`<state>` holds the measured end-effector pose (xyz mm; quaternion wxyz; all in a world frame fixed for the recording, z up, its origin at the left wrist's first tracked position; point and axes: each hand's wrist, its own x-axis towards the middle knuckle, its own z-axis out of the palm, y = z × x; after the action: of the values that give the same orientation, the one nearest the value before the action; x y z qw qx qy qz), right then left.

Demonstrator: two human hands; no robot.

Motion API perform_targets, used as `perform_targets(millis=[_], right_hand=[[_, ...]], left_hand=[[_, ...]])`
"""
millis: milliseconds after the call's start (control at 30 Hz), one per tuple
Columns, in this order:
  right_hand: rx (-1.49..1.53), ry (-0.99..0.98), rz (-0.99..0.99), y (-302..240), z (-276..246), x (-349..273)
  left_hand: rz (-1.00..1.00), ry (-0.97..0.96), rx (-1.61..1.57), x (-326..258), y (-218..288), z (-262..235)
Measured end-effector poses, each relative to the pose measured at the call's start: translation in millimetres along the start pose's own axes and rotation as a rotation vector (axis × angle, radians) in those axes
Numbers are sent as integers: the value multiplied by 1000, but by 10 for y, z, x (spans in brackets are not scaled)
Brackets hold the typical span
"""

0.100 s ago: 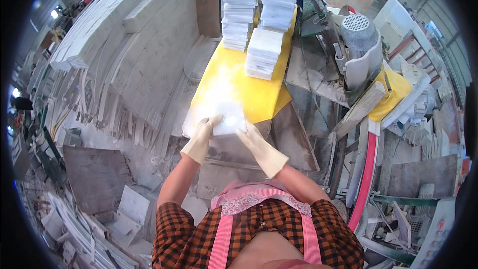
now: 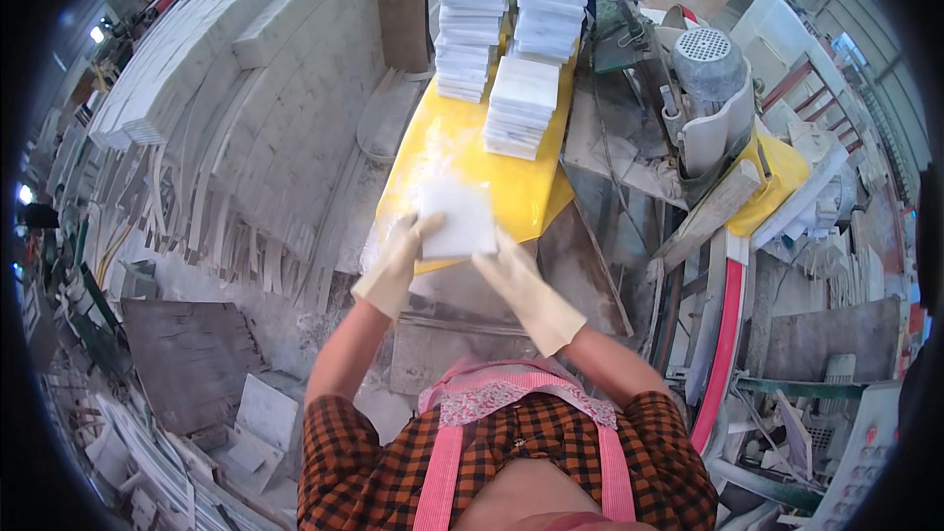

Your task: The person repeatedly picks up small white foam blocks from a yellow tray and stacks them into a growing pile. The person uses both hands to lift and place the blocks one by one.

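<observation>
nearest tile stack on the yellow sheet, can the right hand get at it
Probably yes: only yellow sheet shows between the right hand and the stack, though that hand is holding a tile.

A ribbed wall [image 2: 878, 15] rises at right beyond dusty floor [image 2: 295, 323].

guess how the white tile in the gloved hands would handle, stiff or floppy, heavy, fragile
The white tile looks stiff, as it shows no sag between the left hand and the right hand. It is probably heavy for its size, given its stone-like look. Its square corners might chip if knocked.
</observation>
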<state>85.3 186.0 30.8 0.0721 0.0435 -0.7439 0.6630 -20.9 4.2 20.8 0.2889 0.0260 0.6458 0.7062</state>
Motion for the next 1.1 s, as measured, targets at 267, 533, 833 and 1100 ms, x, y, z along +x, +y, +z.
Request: perform_targets(millis=[267, 533, 833, 1100], right_hand=[[-279, 442, -308, -646, -1225, 1376], [-180, 464, 45, -938, -1243, 1792], [62, 443, 112, -911, -1244, 1841], [38, 430, 111, -698, -1359, 1900]], left_hand=[[206, -285, 34, 1278, 1646, 683], [40, -206, 175, 1658, 2079, 1085], [271, -293, 1099, 1574, 2534, 903], [459, -152, 898, 1696, 1956, 928]])
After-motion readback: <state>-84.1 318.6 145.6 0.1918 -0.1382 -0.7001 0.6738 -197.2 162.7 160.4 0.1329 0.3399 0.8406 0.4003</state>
